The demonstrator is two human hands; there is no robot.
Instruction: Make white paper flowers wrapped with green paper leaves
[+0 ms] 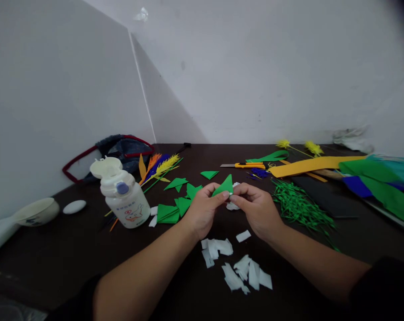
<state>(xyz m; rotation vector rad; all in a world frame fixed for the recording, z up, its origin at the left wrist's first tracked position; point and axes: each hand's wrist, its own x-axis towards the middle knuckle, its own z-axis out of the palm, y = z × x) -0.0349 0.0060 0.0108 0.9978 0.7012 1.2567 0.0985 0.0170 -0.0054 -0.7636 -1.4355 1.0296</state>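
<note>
A dark table (55,263) fills the lower half of the frame, set into a corner of plain white walls (255,67). At left sit a white plastic bottle (123,196) with its flip cap open, a small bowl (36,211) and a dark bag with red trim (121,149). Flat green paper triangles (175,207) lie just left of centre, torn white paper scraps (237,267) lie near the bottom centre, and a heap of thin green paper shreds (298,207) spreads right of centre. Behind, toward the upper right, are a yellow utility knife (250,165) and long strips of yellow, green and blue paper (355,176).

At the centre of the frame I hold a small green paper triangle (226,185) above the table — pointed tip up, smooth, matte.

My left hand (203,209) pinches its lower left edge between thumb and fingertips. My right hand (257,207) meets it from the right, thumb and forefinger closed at the triangle's lower right corner, where a bit of white paper (233,206) shows — I cannot tell whether those fingers grip the white piece or the green.
</note>
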